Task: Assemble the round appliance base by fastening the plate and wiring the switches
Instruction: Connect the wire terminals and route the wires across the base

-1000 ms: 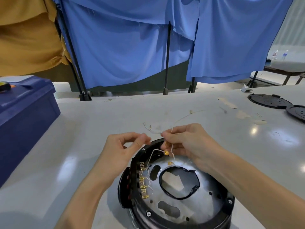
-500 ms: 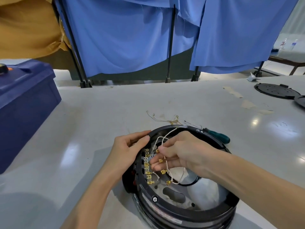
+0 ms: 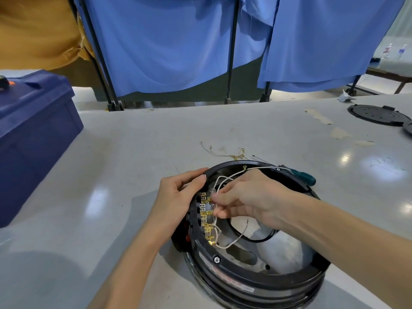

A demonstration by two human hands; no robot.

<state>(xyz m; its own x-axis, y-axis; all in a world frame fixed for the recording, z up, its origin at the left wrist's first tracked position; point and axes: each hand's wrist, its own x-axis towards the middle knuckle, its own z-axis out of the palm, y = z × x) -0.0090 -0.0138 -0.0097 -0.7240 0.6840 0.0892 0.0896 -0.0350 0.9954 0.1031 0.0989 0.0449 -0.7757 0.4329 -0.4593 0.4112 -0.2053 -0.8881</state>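
Terminals point(image 3: 206, 216) run near-far just left of right hand point(image 3: 252, 197) fingers pinched on wire point(image 3: 225, 178); left hand point(image 3: 178, 197) grips base point(image 3: 256, 279) rim.

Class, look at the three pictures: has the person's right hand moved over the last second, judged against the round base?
Yes. The right hand has come down from above the far rim of the round base into it, fingertips now by the brass terminals.

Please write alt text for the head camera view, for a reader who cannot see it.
Two bare hands work on a round black base on a grey table: the left hand grips its rim while the right hand pinches white wires beside a row of brass terminals. A blue box sits at left, a screwdriver behind the base.
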